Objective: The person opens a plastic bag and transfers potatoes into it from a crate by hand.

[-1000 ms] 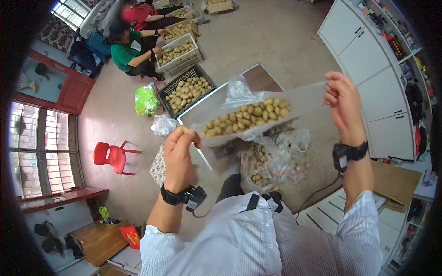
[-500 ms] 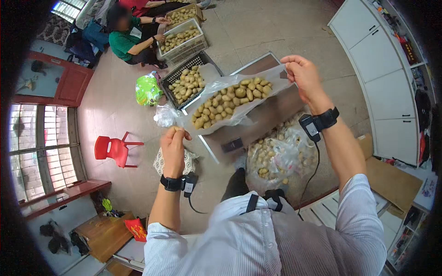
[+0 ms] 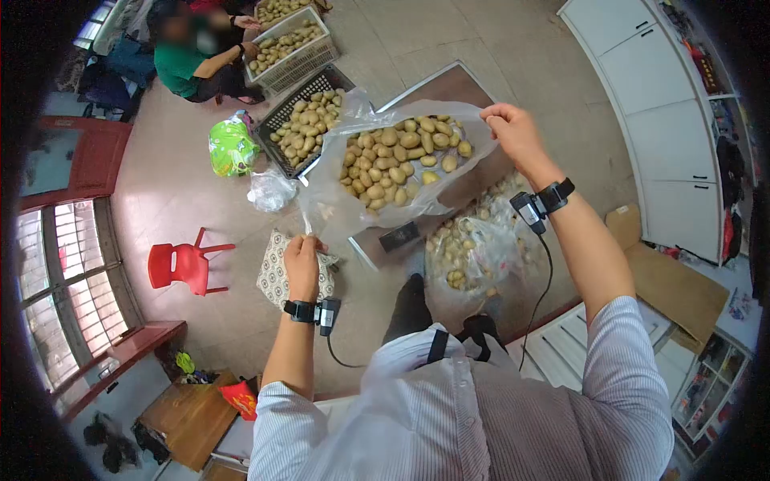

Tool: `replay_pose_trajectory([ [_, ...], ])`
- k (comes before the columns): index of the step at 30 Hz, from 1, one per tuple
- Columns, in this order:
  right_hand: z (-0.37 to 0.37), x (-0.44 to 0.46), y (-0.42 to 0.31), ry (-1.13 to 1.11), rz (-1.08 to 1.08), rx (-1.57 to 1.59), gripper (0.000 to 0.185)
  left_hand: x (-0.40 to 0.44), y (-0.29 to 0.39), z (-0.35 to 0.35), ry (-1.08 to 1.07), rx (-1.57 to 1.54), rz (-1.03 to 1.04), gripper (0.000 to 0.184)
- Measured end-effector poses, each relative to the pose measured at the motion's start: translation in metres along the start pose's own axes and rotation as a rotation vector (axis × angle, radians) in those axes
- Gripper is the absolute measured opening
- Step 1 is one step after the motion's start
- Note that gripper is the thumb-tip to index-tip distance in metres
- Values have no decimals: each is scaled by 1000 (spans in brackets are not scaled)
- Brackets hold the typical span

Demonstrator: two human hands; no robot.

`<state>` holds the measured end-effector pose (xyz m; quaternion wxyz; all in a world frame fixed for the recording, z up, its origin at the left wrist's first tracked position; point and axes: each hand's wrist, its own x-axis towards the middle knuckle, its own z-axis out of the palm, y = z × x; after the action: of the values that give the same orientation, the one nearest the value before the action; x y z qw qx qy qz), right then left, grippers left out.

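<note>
A clear plastic bag [image 3: 325,164] lies stretched between my two hands over a low brown table [image 3: 461,84]. Potatoes [image 3: 393,156] are spread inside it. My left hand [image 3: 302,264] pinches the bag's near left corner, which is drawn out thin. At the bag's right edge my right hand [image 3: 513,136] grips the plastic between thumb and fingers. A small dark device [image 3: 399,236] lies on the table just below the bag. Beside my feet sits another clear bag [image 3: 473,248] of potatoes, partly under the table's edge.
A black crate [image 3: 277,120] of potatoes touches the table's far left side. Beyond it, a person in green [image 3: 180,68] sits by a white crate [image 3: 301,68] of potatoes. A green bag [image 3: 233,147], a red chair [image 3: 180,264] and a patterned cushion [image 3: 273,276] are left.
The bag has opened wider, and the potatoes in it have spread apart. My left hand has come down slightly. The view has shifted a little.
</note>
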<state>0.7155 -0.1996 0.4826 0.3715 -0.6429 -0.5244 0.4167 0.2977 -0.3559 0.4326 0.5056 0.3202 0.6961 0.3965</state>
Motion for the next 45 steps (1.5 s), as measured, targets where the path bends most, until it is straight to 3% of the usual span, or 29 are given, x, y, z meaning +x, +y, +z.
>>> replay_pose_trajectory([
  [5, 13, -5, 18, 37, -15, -199, 21, 2, -29, -14, 13, 138, -1, 20],
  [9, 26, -4, 42, 37, -43, -177, 22, -8, -32, -18, 36, 219, -97, 20],
  [11, 28, -14, 43, 6, 115, -265, 23, -4, -43, -19, 26, 183, -60, 20],
  [16, 29, -23, 55, 3, 34, -372, 25, 13, -78, -26, 50, 221, -145, 17],
  [18, 26, -26, 59, 11, 18, -396, 26, 18, -75, -20, 75, 166, -73, 17],
  [21, 24, -36, 55, 11, -50, -472, 30, 28, -76, -14, 76, 178, 21, 28],
  [23, 24, -52, 49, -27, -54, -691, 35, 24, -69, -3, 129, 189, 27, 36],
  [28, 19, -105, 31, 70, -264, -687, 40, 10, -64, 12, 213, 367, 143, 51],
  [31, 5, -169, 37, 112, -196, -561, 41, 16, -88, -6, 85, 392, 120, 60],
  [33, -10, -212, 61, 6, -46, -429, 39, 3, -91, -7, 178, 421, 203, 66],
  [35, -16, -274, 110, 92, 12, -506, 35, -10, -95, -14, 134, 375, 130, 71],
  [36, -24, -306, 134, 17, 156, -531, 34, -21, -91, -15, 147, 467, 118, 72],
  [37, -30, -339, 159, -65, 296, -547, 33, -29, -101, -16, 91, 226, 114, 72],
  [39, -36, -432, 216, -51, 335, -572, 27, -57, -103, -17, 77, 366, 36, 68],
  [41, -33, -535, 285, -104, 334, -660, 26, -58, -155, -42, 40, 556, 63, 66],
  [43, -34, -601, 275, -346, 726, -615, 26, -85, -167, -43, 32, 712, -14, 64],
  [45, -19, -694, 335, -394, 715, -692, 24, -96, -203, -59, -33, 746, 23, 60],
])
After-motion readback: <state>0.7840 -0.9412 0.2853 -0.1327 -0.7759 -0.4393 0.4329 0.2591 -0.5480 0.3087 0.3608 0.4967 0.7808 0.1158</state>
